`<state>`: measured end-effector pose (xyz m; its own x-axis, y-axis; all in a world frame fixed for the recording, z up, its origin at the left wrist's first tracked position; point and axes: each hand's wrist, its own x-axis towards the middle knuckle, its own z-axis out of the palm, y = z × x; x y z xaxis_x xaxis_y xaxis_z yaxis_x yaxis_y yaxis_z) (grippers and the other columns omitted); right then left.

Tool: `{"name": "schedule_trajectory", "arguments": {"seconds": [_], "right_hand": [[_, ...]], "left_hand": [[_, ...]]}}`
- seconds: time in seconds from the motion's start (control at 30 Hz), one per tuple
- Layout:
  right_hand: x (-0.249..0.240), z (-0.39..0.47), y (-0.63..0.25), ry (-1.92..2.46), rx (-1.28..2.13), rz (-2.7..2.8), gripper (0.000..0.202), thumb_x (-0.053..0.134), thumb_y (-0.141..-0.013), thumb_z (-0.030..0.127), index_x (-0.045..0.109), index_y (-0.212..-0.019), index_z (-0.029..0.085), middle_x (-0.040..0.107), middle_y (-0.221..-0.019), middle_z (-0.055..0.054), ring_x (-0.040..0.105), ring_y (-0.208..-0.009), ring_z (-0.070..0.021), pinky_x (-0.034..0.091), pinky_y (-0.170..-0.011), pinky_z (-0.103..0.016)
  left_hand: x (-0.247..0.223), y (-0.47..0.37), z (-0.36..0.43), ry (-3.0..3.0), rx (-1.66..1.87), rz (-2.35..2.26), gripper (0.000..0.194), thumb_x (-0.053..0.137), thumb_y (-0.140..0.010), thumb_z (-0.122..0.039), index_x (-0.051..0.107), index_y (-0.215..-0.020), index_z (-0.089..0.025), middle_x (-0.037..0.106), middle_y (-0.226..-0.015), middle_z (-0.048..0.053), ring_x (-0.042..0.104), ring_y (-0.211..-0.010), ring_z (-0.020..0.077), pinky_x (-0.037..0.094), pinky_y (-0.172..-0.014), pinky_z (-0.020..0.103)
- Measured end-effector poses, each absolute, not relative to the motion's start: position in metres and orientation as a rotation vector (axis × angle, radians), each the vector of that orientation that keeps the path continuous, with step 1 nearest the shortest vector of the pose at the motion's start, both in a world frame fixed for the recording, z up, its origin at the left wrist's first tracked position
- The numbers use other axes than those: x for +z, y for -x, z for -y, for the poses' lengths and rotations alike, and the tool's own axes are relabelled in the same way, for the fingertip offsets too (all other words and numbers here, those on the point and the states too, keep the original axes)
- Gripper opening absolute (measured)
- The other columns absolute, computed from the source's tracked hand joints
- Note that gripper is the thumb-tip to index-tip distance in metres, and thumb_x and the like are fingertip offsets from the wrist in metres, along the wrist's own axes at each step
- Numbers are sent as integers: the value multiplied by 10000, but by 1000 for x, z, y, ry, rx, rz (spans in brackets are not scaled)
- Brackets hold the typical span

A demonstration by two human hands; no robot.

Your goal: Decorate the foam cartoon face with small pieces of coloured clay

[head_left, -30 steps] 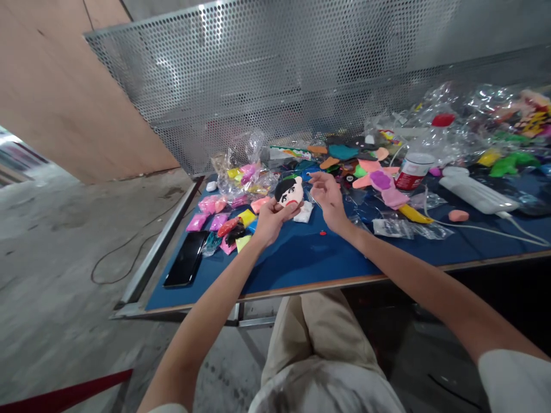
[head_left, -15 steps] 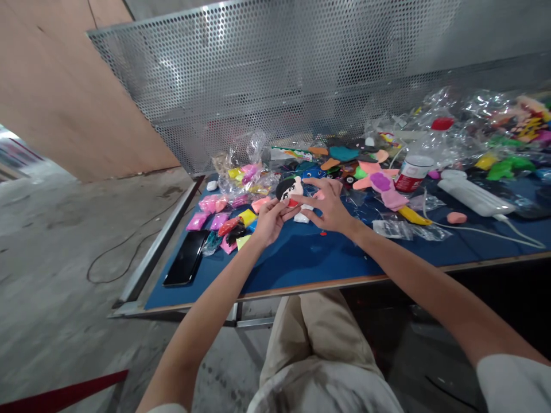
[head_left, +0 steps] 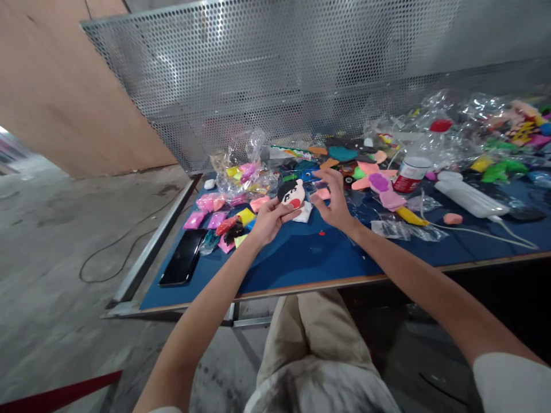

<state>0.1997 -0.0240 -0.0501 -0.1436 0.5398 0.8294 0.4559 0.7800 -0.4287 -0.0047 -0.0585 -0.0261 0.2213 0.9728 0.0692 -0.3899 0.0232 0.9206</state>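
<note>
My left hand (head_left: pixel 270 221) grips a flat clay face (head_left: pixel 293 195) by its lower edge, thumb in front. The face is pale, with black hair, black brows and eyes, and a red mouth. To its right, my right hand (head_left: pixel 333 201) is apart from it, thumb and fingers spread around nothing. Below the face lies a white packet (head_left: pixel 305 212) on the blue tabletop (head_left: pixel 293 264). A tiny red bit (head_left: pixel 322 233) rests on the table under my right hand.
Colourful clay packets (head_left: pixel 224 221) and a black phone (head_left: pixel 183 257) are on the left. Rightward are a pink and purple clay shape (head_left: pixel 387 192), a bottle with a red cap (head_left: pixel 430 149), a white device with a cable (head_left: pixel 471 195) and plastic bags. A perforated metal panel (head_left: pixel 267 74) stands behind.
My right hand has let go of the clay face and drawn back to the right, fingers opening. My left hand still holds the face, which now shows more fully.
</note>
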Motion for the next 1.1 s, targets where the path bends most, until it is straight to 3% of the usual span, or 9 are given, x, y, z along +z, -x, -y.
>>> {"name": "schedule_trajectory", "arguments": {"seconds": [0.1, 0.23, 0.3, 0.4, 0.6, 0.73, 0.83, 0.93, 1.1], "right_hand": [[-50, 16, -197, 777, 693, 1636, 691, 532, -950, 761, 618, -1424, 266, 707, -1260, -123, 683, -1031, -271, 596, -884, -451], [-52, 10, -193, 783, 1129, 1505, 606, 806, -744, 721, 795, -1115, 242, 798, -1018, -69, 731, -874, -244, 623, -783, -403], [-52, 10, -190, 803, 1119, 1415, 528, 896, -664, 635, 812, -996, 233, 808, -948, -56, 741, -848, -243, 628, -791, -404], [-53, 14, -186, 814, 1073, 1305, 458, 906, -671, 579, 796, -951, 233, 813, -928, -55, 757, -879, -252, 637, -826, -418], [-54, 21, -177, 795, 1056, 1276, 454, 924, -647, 555, 763, -940, 247, 807, -909, -40, 769, -879, -260, 660, -832, -434], [-55, 20, -175, 803, 1088, 1252, 444, 928, -646, 535, 725, -919, 249, 781, -828, -16, 761, -783, -242, 673, -792, -436], [-55, 18, -174, 774, 1148, 1161, 483, 932, -633, 528, 719, -963, 247, 793, -840, -10, 772, -804, -232, 676, -817, -424], [-55, 15, -174, 749, 1177, 1091, 563, 940, -615, 535, 736, -1053, 245, 813, -893, -20, 785, -878, -239, 672, -861, -426], [-55, 17, -175, 761, 1190, 1128, 536, 941, -628, 531, 758, -1032, 230, 828, -998, -62, 790, -946, -266, 666, -896, -453]], "left_hand": [[-25, 10, 59, -1272, 1130, -817, 310, 944, -649, -245, 693, -814, -169, 561, -561, -85, 691, -653, 130, 632, -824, 302], [-27, 19, 55, -1506, 1003, -930, 357, 972, -625, -307, 727, -845, -168, 680, -657, -43, 680, -677, 142, 563, -688, 245], [-30, 20, 52, -1470, 1051, -940, 406, 985, -609, -337, 738, -883, -168, 756, -772, 3, 728, -782, 182, 572, -736, 260], [-35, 16, 49, -1339, 1164, -926, 460, 1008, -569, -386, 714, -850, -170, 788, -846, 32, 743, -814, 186, 602, -814, 291], [-37, 10, 49, -1268, 1286, -906, 427, 986, -633, -432, 649, -654, -171, 675, -650, -20, 696, -685, 143, 657, -850, 338], [-36, 12, 50, -1253, 1285, -902, 376, 980, -651, -424, 761, -800, -157, 768, -780, 20, 757, -790, 183, 657, -899, 350], [-35, 14, 50, -1195, 1310, -873, 510, 993, -610, -438, 801, -989, -157, 826, -943, 65, 792, -873, 215, 651, -931, 370], [-35, 15, 50, -1229, 1339, -881, 580, 995, -600, -415, 798, -1091, -177, 840, -973, 69, 803, -906, 240, 648, -929, 387], [-37, 15, 49, -1252, 1336, -926, 563, 999, -596, -399, 809, -1076, -174, 842, -959, 73, 806, -885, 254, 647, -898, 380]]}}
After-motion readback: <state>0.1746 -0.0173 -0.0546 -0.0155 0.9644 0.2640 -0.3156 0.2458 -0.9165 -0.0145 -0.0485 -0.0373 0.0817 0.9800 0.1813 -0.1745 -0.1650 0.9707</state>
